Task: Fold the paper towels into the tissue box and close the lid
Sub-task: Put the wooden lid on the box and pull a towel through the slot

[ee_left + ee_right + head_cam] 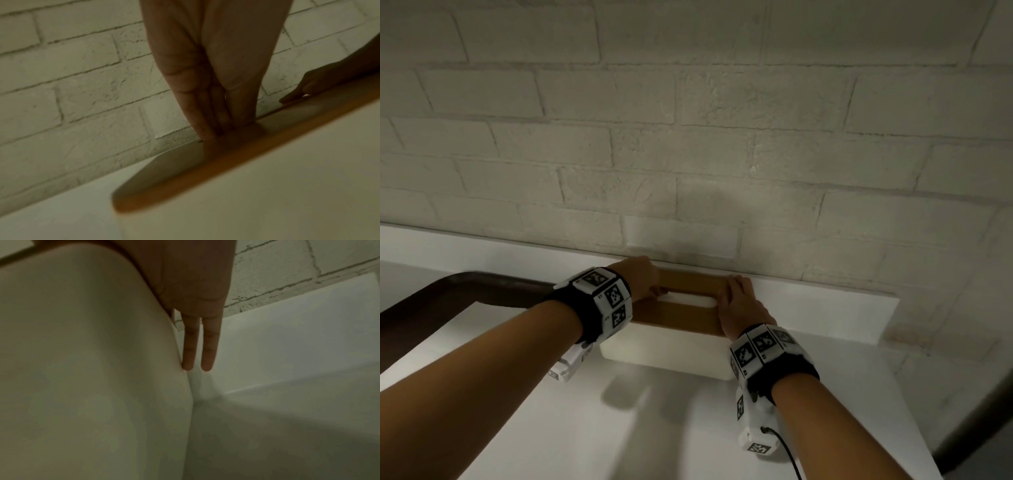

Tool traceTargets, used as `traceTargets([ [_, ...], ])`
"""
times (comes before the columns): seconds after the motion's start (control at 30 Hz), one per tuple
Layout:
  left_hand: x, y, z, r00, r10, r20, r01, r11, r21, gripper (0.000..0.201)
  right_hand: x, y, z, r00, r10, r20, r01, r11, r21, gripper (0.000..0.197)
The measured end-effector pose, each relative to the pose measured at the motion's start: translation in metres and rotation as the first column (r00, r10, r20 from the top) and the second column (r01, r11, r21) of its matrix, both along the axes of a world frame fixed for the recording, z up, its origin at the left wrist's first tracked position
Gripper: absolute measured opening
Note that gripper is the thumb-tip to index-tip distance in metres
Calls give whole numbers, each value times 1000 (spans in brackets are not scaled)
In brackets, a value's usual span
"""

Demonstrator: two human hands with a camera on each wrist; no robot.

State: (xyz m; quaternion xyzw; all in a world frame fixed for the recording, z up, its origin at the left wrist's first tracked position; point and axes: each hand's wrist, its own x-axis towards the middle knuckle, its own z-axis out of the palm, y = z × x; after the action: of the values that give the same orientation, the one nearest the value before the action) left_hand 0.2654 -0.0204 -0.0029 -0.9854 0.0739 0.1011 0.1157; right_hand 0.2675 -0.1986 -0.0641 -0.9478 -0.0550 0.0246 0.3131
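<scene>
Both hands low centre, left hand (pixel 643 279) and right hand (pixel 739 301) flat, fingers straight, pressing lid (pixel 688 279) (wooden) onto box (pixel 664 353)

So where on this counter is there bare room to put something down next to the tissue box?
Bare counter lies in front of the tissue box, between the forearms, and right of it toward the counter's end. It is crowded at the lid, where the left hand and right hand sit, tight to the wall.

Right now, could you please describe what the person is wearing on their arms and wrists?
Both forearms are bare, no sleeves. Each wrist carries a black band ringed with white square tiles printed with black-and-white fiducial markers. A white camera block hangs under the right wrist, with a thin black cable trailing off.
</scene>
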Motion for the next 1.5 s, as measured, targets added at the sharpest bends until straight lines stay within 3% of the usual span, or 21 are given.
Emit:
traceTargets([
  [0.37, 15, 1, 2, 987, -159, -39, 160, 987, 32, 26, 4, 2, -2, 1000, -18, 9, 19, 1000, -23, 50],
  [0.5, 20, 13, -2, 981, -192, 17, 192, 979, -73, 31, 0, 4, 9, 1000, -9, -4, 8, 975, -222, 50],
  [0.63, 23, 21, -7, 976, -211, 54, 217, 963, -161, 39, -10, 18, 30, 977, 125, 172, -28, 878, -478, 40],
  [0.7, 28, 26, -11, 976, -212, 56, 219, 953, -208, 39, -13, 33, 42, 973, 183, 144, -92, 872, -481, 32],
  [0.83, 29, 31, -13, 969, -239, 64, 247, 921, -301, 35, -10, 62, 57, 989, 145, -38, -142, 825, -547, 28],
  [0.97, 24, 33, -10, 953, -291, 85, 302, 884, -358, 28, -5, 75, 58, 993, 118, -20, -104, 779, -618, 15],
  [1.1, 21, 26, -12, 932, -350, 91, 361, 881, -306, 27, -16, 86, 60, 992, 105, 73, -45, 820, -571, 41],
  [1.27, 24, 23, -12, 904, -409, 125, 426, 886, -181, 26, -16, 90, 58, 999, 27, 33, -5, 834, -552, 25],
  [1.37, 25, 27, -11, 887, -439, 140, 456, 881, -127, 23, -16, 85, 59, 1000, 3, -1, -3, 855, -519, 28],
  [1.5, 24, 27, -2, 909, -415, 34, 416, 903, -104, 25, -16, 90, 60, 999, -18, -45, -10, 828, -560, 40],
])
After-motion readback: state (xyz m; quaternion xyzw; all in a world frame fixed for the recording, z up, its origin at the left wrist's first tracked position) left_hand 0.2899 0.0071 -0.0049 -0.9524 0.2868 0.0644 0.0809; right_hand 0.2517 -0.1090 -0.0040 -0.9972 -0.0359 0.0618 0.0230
